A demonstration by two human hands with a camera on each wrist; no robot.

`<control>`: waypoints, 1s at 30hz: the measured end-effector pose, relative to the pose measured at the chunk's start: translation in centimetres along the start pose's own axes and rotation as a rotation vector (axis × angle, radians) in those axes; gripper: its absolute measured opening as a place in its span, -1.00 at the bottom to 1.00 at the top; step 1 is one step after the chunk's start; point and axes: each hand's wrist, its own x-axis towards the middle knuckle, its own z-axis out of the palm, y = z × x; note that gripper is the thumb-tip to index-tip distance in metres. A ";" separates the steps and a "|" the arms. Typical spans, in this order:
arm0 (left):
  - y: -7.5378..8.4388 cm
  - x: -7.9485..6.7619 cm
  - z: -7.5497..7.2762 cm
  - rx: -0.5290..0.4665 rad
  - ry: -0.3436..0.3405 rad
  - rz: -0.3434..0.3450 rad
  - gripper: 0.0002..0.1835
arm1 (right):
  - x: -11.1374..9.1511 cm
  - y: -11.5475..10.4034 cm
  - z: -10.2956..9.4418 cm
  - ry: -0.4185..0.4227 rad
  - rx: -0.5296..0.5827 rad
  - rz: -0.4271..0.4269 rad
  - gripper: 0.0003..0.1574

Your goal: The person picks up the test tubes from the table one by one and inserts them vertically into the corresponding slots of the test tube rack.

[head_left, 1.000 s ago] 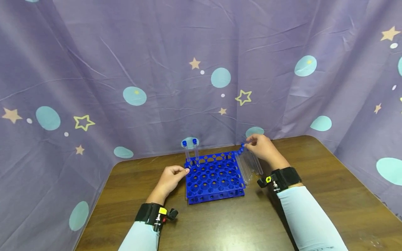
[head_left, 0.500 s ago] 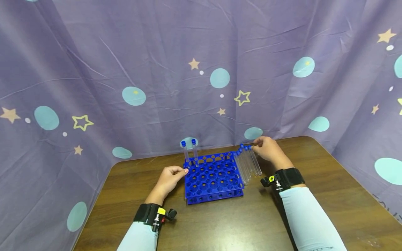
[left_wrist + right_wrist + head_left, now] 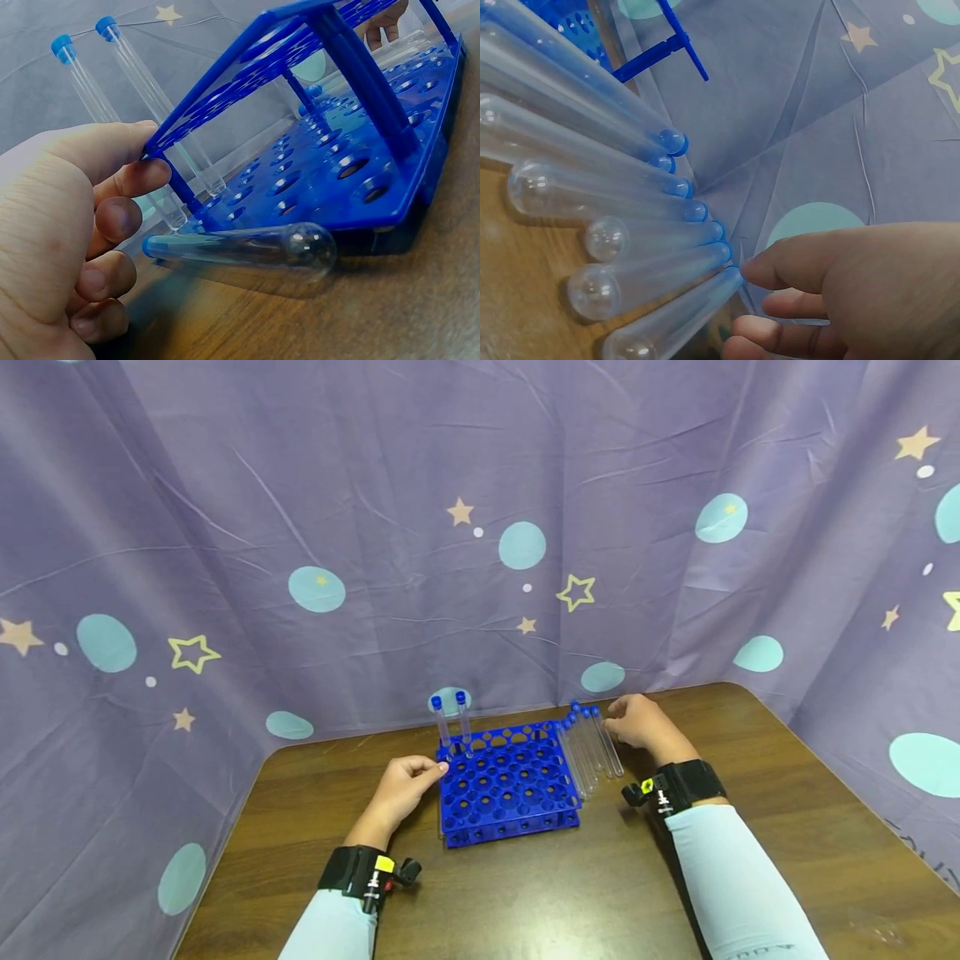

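Observation:
My left hand (image 3: 405,789) pinches the left edge of the blue test tube rack (image 3: 510,814) between thumb and forefinger. Two clear test tubes (image 3: 139,82) with blue caps stand in its back left corner. Another capped tube (image 3: 240,251) lies on the table along the rack's left side. On the right, several capped test tubes (image 3: 581,752) lie side by side against the rack, caps toward the curtain. Next to the outermost tube (image 3: 679,315) is my right hand (image 3: 645,727), its fingers loosely bent and its forefinger tip right at the cap.
The brown wooden table (image 3: 525,902) ends at a purple curtain (image 3: 390,527) close behind the rack. A small clear object (image 3: 877,927) lies near the table's right edge. Both wrists wear black camera straps.
My right hand has drawn back to the right from the tube caps, leaving several caps in plain sight. My left hand and the rack keep their places; the view shifts slightly.

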 end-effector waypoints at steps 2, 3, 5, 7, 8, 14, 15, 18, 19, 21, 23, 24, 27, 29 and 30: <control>0.0 0.0 0.0 0.003 -0.001 -0.002 -0.76 | 0.1 0.2 0.2 -0.022 0.010 0.014 -0.37; 0.0 0.0 0.0 0.006 -0.002 -0.003 -0.76 | 0.1 0.3 0.3 -0.029 0.014 0.018 -0.38; 0.0 0.0 0.0 0.009 -0.002 -0.005 -0.77 | 0.2 0.4 0.5 -0.036 0.020 0.023 -0.39; 0.0 -0.1 -0.1 0.007 -0.003 -0.004 -0.77 | 0.3 0.5 0.7 -0.028 0.020 0.020 -0.42; -0.1 0.0 -0.1 0.006 -0.002 -0.003 -0.77 | 0.3 0.5 0.8 -0.026 0.018 0.018 -0.42; 0.1 0.0 0.0 -0.006 -0.004 -0.003 -0.76 | 0.6 0.5 0.9 -0.023 0.001 0.028 -0.45; 0.1 0.0 -0.1 -0.007 -0.005 -0.005 -0.76 | 0.6 0.5 0.9 -0.025 -0.001 0.029 -0.45; 0.1 -0.1 -0.1 -0.014 -0.010 -0.015 -0.75 | 0.5 0.3 0.9 -0.023 -0.004 0.043 -0.48; 0.1 -0.1 -0.1 -0.016 -0.012 -0.017 -0.75 | 0.5 0.2 0.9 -0.024 -0.005 0.045 -0.48; 0.1 -0.1 0.0 -0.022 -0.014 -0.020 -0.75 | 0.5 0.1 0.9 -0.022 -0.010 0.049 -0.49; 0.1 -0.1 0.0 -0.020 -0.014 -0.017 -0.75 | 0.5 0.1 0.9 -0.013 -0.025 0.051 -0.51; 0.0 -0.1 0.0 -0.019 -0.013 -0.015 -0.75 | 0.5 0.2 1.0 -0.010 -0.032 0.048 -0.51; 0.0 -0.1 0.0 -0.004 -0.011 -0.007 -0.75 | 0.5 0.4 1.0 0.001 -0.073 0.040 -0.53; 0.0 -0.1 0.0 -0.006 -0.009 -0.006 -0.75 | 0.4 0.4 1.0 0.005 -0.104 0.037 -0.54; 0.0 -0.1 0.0 -0.004 -0.009 -0.005 -0.75 | 0.4 0.5 1.0 0.007 -0.118 0.034 -0.55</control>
